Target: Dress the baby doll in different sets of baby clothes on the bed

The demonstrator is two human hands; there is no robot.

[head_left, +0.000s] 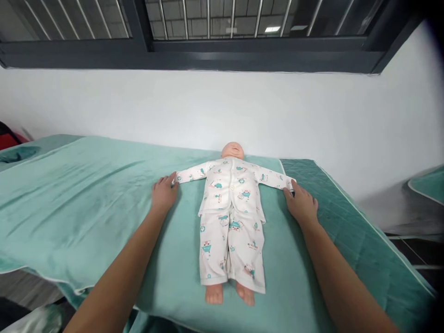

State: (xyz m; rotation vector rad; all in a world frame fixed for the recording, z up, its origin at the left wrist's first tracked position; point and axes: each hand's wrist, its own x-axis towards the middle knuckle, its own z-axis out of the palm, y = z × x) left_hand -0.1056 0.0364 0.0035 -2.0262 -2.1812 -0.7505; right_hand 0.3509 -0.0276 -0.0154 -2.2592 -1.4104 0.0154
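Observation:
A baby doll (232, 150) lies on its back in the middle of the bed, arms stretched out sideways. It wears a white printed top (231, 187) and matching white trousers (231, 247); its bare feet stick out at the hems. My left hand (164, 193) is closed on the cuff of the sleeve at the left of the view. At the opposite cuff, my right hand (301, 202) pinches the other sleeve's end between thumb and fingers. The doll's hands are hidden by the sleeve ends and my fingers.
A light green cover (100, 203) is spread under the doll, over a darker quilted green sheet (347, 245) on the right. Behind the bed rise a white wall (208, 106) and a dark-framed barred window (222, 58). Something red (9, 140) lies at the far left.

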